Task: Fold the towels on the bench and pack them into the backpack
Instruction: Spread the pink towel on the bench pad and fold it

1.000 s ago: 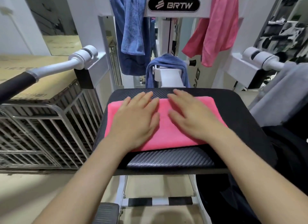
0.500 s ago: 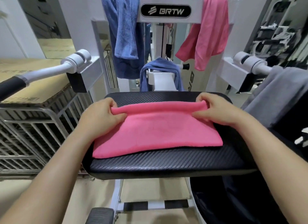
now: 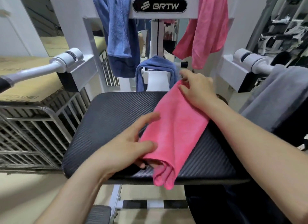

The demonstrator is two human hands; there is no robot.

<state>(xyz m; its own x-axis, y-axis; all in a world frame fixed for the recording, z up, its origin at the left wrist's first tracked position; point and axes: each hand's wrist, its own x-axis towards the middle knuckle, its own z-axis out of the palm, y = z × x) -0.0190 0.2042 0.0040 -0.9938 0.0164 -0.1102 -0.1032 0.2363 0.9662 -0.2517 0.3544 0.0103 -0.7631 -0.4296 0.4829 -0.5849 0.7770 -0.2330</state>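
pink towel [image 3: 176, 130]: folded into a long strip, lying diagonal on the tabletop [image 3: 106, 117], near end drooping over the front edge. Turned this way so I can prob. fold it short-wise next.
right hand [image 3: 196, 88]: at the far end of the strip, fingers bent over the cloth, seems to pinch the corner; exact grip hidden, can't tell for sure. Holds that end up so the strip stays taut.
left hand [image 3: 126, 147]: fingers spread, thumb on top of the strip's left edge, other fingers tucked under near the front end. Lightly clamps the layers so they don't slide apart.
backpack [image 3: 233, 207]: I take the dark mass low right, beside the tabletop, to be it; opening not clear.
still waiting: blue towel [image 3: 116, 27] and 2nd pink towel [image 3: 208, 28] over the machine frame, small blue towel [image 3: 155, 65] behind the tabletop, grey towel [image 3: 280, 93] on the right handle.
progress: early, one towel mid-fold, none seen packed.
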